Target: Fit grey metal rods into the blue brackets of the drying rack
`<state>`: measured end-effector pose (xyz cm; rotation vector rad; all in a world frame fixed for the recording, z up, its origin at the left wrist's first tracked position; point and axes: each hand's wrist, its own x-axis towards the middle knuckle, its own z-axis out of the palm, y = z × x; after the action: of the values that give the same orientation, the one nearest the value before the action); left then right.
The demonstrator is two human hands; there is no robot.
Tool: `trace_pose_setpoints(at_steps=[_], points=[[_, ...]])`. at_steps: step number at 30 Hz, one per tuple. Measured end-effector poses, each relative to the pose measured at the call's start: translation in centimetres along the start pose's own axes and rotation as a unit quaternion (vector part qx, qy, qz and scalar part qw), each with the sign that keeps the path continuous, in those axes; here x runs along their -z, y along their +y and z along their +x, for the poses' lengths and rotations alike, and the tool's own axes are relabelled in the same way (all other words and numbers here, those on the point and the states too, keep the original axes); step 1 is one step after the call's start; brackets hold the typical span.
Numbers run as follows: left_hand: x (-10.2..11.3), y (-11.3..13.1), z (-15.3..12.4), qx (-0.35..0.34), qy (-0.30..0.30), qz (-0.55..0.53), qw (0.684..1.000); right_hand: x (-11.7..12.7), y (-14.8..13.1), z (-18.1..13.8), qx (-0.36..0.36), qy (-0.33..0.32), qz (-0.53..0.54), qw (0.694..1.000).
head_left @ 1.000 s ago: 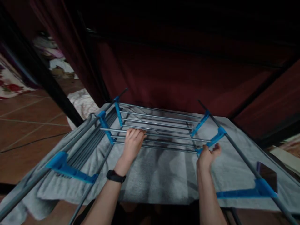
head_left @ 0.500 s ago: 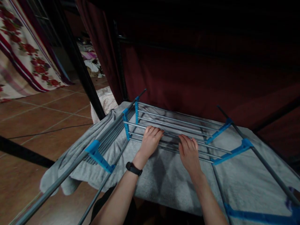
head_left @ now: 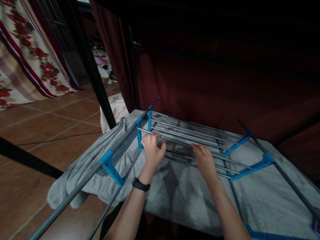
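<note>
The grey-and-blue rack [head_left: 182,133] lies on a grey blanket [head_left: 190,200], its two sets of crossbars running across between blue brackets at either end. Both hands are at the rack's nearer set, on the person's side of it.

The left hand [head_left: 152,150] is toward the rack's left end, just beside the near left bracket [head_left: 139,136]. Its fingers bend over the top of the nearer set's upper bar [head_left: 177,140], while the thumb stands well apart from them, on the near side of that bar, so this hand is not closed around it. A black wristband [head_left: 141,184] is on the left wrist.

The right hand [head_left: 205,160] is farther along the rack, near the middle of the same bar and well short of the near right bracket [head_left: 252,168]. Its fingertips reach onto the bar from the near side, the fingers lying side by side. The thumb is hidden, so I cannot tell whether this hand grips. The bar runs bare between the two hands.

Along the rack's left side lies a bundle of grey tubes [head_left: 123,141]. Behind the rack hangs a dark red curtain [head_left: 212,90].
</note>
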<state>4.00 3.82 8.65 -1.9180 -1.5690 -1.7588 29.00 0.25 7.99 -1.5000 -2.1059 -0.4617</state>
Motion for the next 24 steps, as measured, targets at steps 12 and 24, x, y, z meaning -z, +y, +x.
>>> trace_pose_setpoints(at_steps=[12,24], points=[[-0.6,-7.7,3.7,0.227,0.121,-0.209,0.943,0.0,0.3,0.2,0.004,0.003,0.007,1.000],[-1.3,-10.6,4.2,0.290,0.128,-0.319,0.893,-1.0,0.9,-0.3,0.025,0.012,0.000,1.000]])
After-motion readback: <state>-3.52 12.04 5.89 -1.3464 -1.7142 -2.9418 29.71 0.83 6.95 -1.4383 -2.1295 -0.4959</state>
